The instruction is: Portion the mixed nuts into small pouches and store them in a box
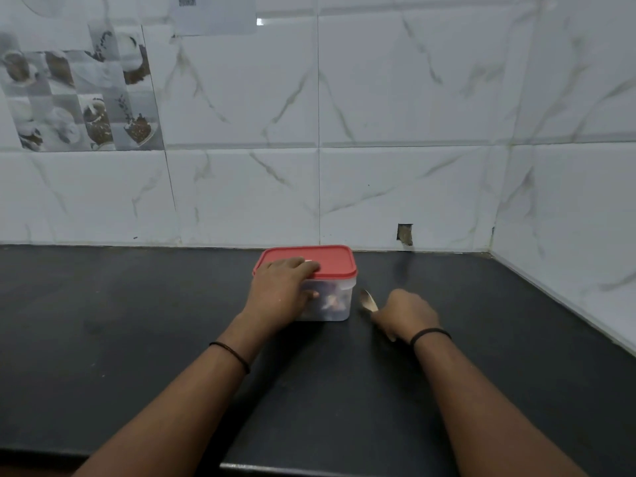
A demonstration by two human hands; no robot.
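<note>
A clear plastic box [335,301] with a red lid [330,259] stands on the black counter [137,321] near the back wall. The lid sits on the box. Some contents show dimly through its front wall; I cannot tell what they are. My left hand [284,290] grips the box's left front corner, fingers curled over the lid's edge and thumb on the front wall. To the right of the box, my right hand [406,315] holds a metal spoon [368,301] low over the counter, bowl pointing toward the box.
White marble-pattern tiles form the back wall and the right side wall, meeting in a corner at the far right. A small hole [405,234] in the tile sits just above the counter behind the box. The counter's front edge runs along the bottom.
</note>
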